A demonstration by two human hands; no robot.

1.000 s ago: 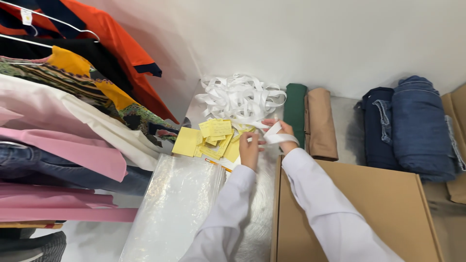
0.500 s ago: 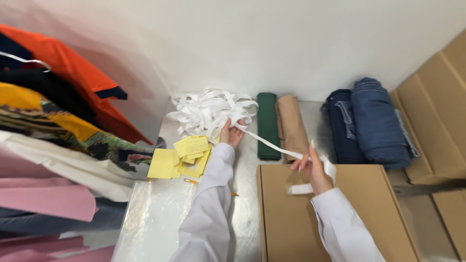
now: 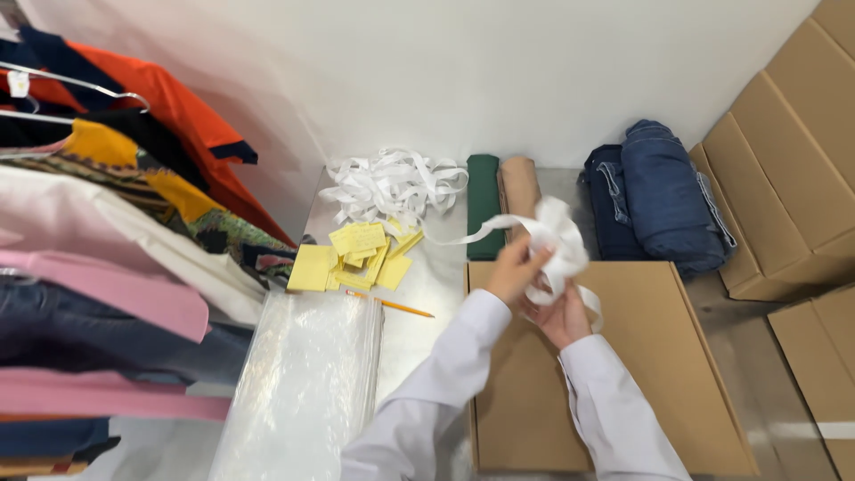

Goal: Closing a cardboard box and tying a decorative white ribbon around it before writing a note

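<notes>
My left hand [image 3: 515,270] has come away from the white ribbon heap [image 3: 392,184] and now meets my right hand [image 3: 559,313] over the flat cardboard box [image 3: 659,374]; both are closed on a loose bundle of white ribbon [image 3: 559,239] (still trailing from the heap beyond the box's far left corner).

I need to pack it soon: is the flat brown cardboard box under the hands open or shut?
Shut. The cardboard box lies flat with its lid down, no gap showing.
</notes>
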